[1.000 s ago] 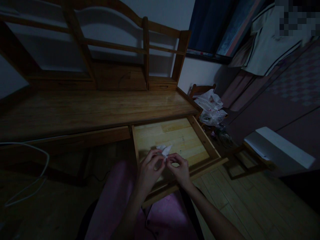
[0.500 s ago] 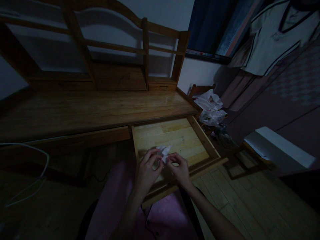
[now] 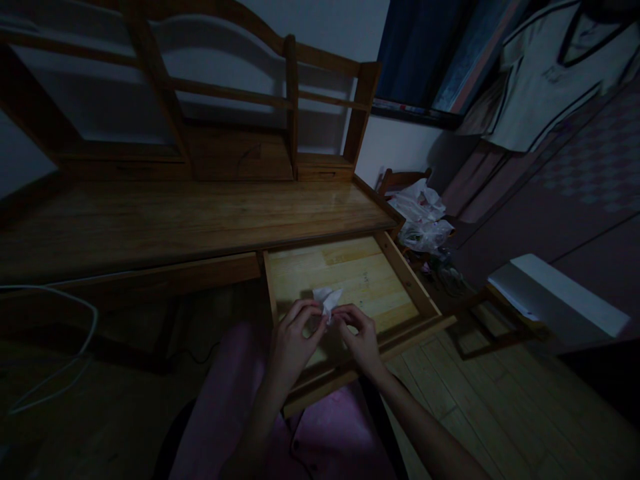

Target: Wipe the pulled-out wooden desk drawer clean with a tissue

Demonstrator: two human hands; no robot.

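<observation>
— Desk first: long brown wooden desk (image 3: 200, 220), with its pale wooden drawer (image 3: 407, 277) open above the lap.
— And the hands?
— Left hand (image 3: 293, 343) and right hand (image 3: 363, 340) are close together over the drawer's front. Both pinch a small crumpled white paper (image 3: 327, 299) between their fingertips.

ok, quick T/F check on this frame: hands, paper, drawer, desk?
1. The left hand and right hand both pinch the white paper. True.
2. The drawer is shut. False: it is pulled out.
3. Plastic bags sit off the right end of the desk. True.
4. The white paper lies on the desk. False: it is held over the drawer.
</observation>
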